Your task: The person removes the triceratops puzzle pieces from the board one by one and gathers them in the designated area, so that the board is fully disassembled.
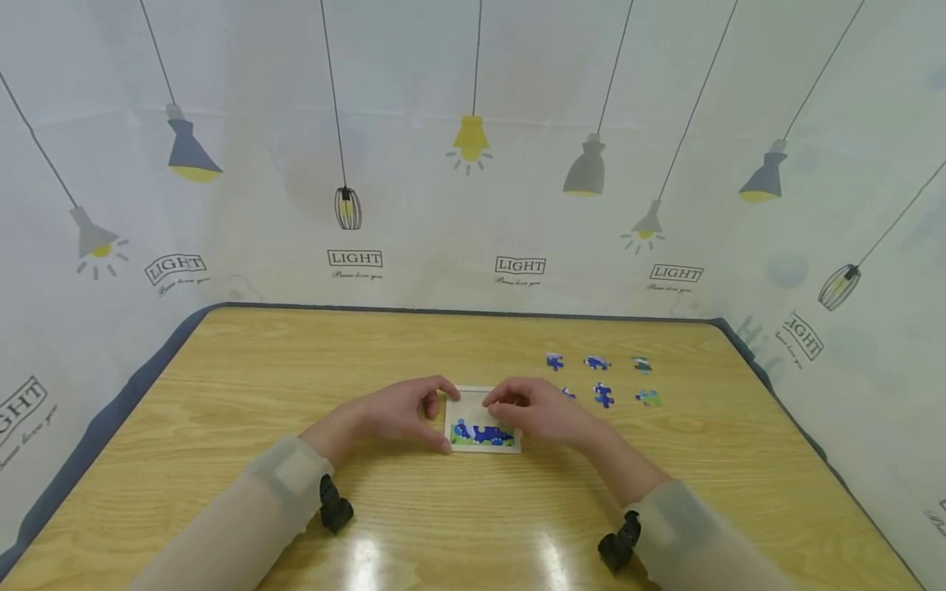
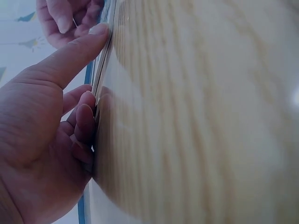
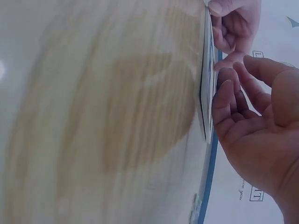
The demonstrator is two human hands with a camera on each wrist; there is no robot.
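Observation:
A small puzzle tray (image 1: 483, 449) lies flat on the table, with blue and green pieces (image 1: 480, 433) fitted along its near side and a bare pale board beyond them. My left hand (image 1: 406, 410) grips the tray's left side, thumb at the near corner and index fingertip at the far one. Over the tray's right part, my right hand (image 1: 543, 410) holds its thumb and index fingertip close together. In the left wrist view a thin pale edge, like a puzzle piece (image 2: 74, 22), shows between those fingertips. The fingers hide most of it.
Several loose puzzle pieces (image 1: 603, 395) lie in two rows on the wooden table (image 1: 332, 345), beyond and right of the right hand, which partly covers one. A lamp-printed curtain (image 1: 414, 205) stands behind the table's far edge.

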